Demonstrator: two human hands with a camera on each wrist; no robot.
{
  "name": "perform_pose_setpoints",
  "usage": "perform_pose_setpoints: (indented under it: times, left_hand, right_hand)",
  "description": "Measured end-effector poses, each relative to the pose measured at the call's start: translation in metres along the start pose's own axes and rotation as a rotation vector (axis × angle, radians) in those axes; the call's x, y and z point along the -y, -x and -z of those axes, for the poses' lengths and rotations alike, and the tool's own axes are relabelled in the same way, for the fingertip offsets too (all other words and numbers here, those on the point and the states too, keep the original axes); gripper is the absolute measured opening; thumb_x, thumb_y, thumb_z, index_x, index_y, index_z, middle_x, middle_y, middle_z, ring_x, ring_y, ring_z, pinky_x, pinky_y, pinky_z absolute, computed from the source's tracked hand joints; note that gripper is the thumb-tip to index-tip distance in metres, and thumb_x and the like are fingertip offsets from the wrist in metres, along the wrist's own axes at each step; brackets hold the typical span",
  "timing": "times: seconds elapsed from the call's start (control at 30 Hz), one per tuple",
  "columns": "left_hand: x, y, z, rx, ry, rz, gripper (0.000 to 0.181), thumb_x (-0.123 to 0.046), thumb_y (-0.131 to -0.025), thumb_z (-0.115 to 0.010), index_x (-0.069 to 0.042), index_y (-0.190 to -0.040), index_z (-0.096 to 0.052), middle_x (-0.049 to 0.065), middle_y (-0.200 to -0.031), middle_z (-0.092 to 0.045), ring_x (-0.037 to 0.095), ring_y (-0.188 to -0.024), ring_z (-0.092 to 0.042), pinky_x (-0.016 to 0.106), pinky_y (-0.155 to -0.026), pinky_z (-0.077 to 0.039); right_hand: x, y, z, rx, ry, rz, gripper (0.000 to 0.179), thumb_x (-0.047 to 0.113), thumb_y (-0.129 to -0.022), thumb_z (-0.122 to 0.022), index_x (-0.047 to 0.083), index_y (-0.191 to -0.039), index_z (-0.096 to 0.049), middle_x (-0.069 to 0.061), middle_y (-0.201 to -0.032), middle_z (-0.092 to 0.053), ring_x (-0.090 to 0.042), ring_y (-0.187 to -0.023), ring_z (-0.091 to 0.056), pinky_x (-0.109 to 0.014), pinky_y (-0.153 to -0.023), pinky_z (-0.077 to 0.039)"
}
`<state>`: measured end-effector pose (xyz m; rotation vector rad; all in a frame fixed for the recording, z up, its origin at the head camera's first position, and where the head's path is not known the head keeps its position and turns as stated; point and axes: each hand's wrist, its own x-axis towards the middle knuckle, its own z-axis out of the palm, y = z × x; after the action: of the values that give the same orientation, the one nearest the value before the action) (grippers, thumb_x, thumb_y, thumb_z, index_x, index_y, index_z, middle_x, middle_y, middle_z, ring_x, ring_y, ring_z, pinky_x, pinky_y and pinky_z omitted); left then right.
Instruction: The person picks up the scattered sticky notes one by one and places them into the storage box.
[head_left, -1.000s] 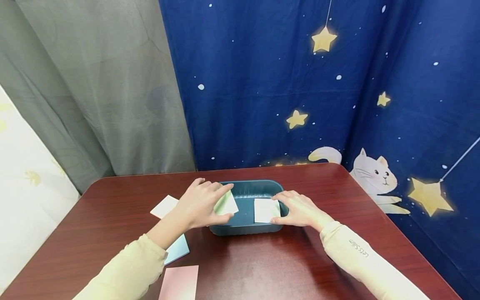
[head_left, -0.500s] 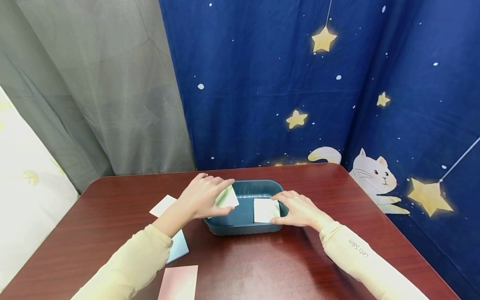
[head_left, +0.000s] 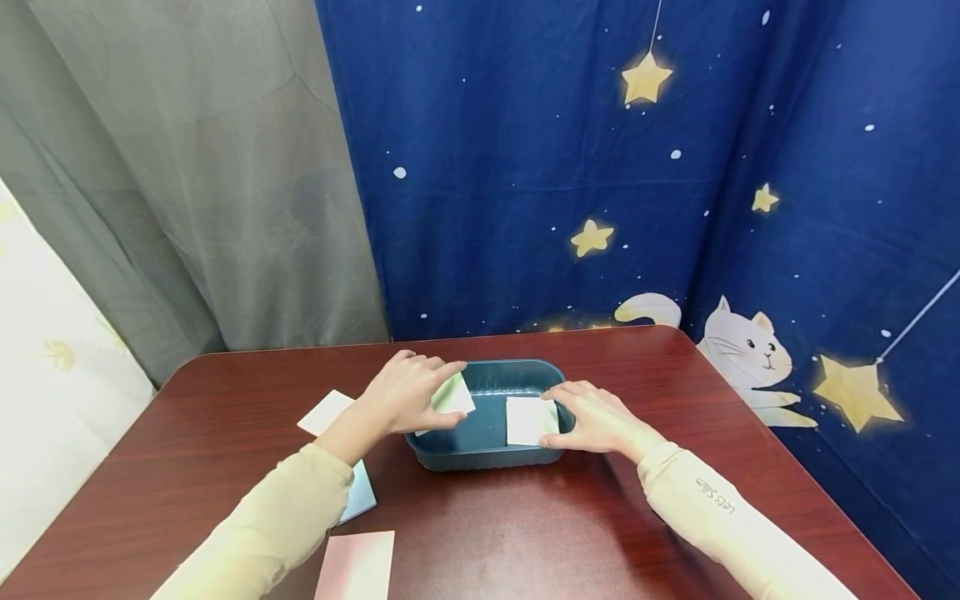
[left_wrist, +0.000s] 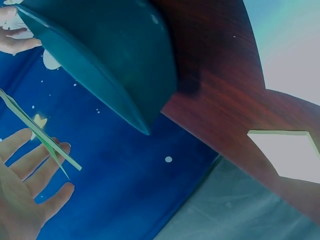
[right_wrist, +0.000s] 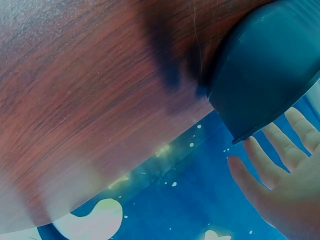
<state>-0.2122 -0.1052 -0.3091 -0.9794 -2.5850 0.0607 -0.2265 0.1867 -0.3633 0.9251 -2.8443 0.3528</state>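
A dark teal plastic basin (head_left: 483, 454) stands on the table, and both hands are over its ends. My left hand (head_left: 408, 390) holds a pale green sticky note pad (head_left: 454, 395) at the basin's left end, thumb in front and fingers behind. In the left wrist view, the green pad (left_wrist: 45, 137) shows edge-on, with a thin part splayed away. At the right end my right hand (head_left: 600, 418) grips a square, whitish note pad (head_left: 528, 421) with a faint green tint by its near and far edges. The right wrist view shows the fingers (right_wrist: 285, 145) beside the basin's rim.
A white note pad (head_left: 326, 411) lies on the table left of the basin. A light blue pad (head_left: 360, 493), partly under the left sleeve, and a pink pad (head_left: 357, 562) lie nearer. Grey (head_left: 247, 167) and blue starry curtains (head_left: 510, 167) hang behind the table.
My left hand has risen slightly and shifted a little right, and the green pad's lower edge came up with it. The right hand and its whitish pad stay in place.
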Motion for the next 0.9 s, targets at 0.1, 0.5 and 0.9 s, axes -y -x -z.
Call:
perform_pose_setpoints:
  times: [0.1, 0.5, 0.9]
  left_hand:
    - [0.001, -0.001, -0.005, 0.018, -0.005, -0.002, 0.065, -0.060, -0.072, -0.050, -0.015, -0.119, -0.055, 0.002, -0.096, -0.061, 0.017, -0.083, -0.056, 0.039, -0.077, -0.038]
    - [0.000, -0.007, -0.027, 0.103, -0.003, -0.026, 0.064, -0.059, -0.071, -0.053, -0.015, -0.117, -0.057, 0.003, -0.093, -0.061, 0.016, -0.081, -0.057, 0.035, -0.068, -0.040]
    - [-0.002, -0.013, -0.046, 0.190, -0.032, -0.033, 0.063, -0.061, -0.068, -0.055, -0.017, -0.114, -0.058, 0.000, -0.086, -0.060, 0.017, -0.073, -0.056, 0.034, -0.065, -0.040]
  right_hand:
    - [-0.001, 0.000, 0.000, 0.003, 0.000, 0.002, 0.067, 0.062, -0.066, -0.061, 0.018, -0.117, -0.056, -0.001, -0.116, -0.053, -0.022, -0.107, -0.045, -0.046, -0.082, -0.039]
    - [-0.002, 0.001, 0.000, 0.003, -0.002, 0.006, 0.067, 0.062, -0.066, -0.061, 0.018, -0.117, -0.056, 0.000, -0.116, -0.053, -0.021, -0.106, -0.045, -0.046, -0.081, -0.039]
    - [-0.001, 0.002, 0.000, -0.009, -0.010, 0.007, 0.066, 0.061, -0.067, -0.061, 0.018, -0.116, -0.057, 0.001, -0.116, -0.053, -0.021, -0.106, -0.045, -0.046, -0.081, -0.039]
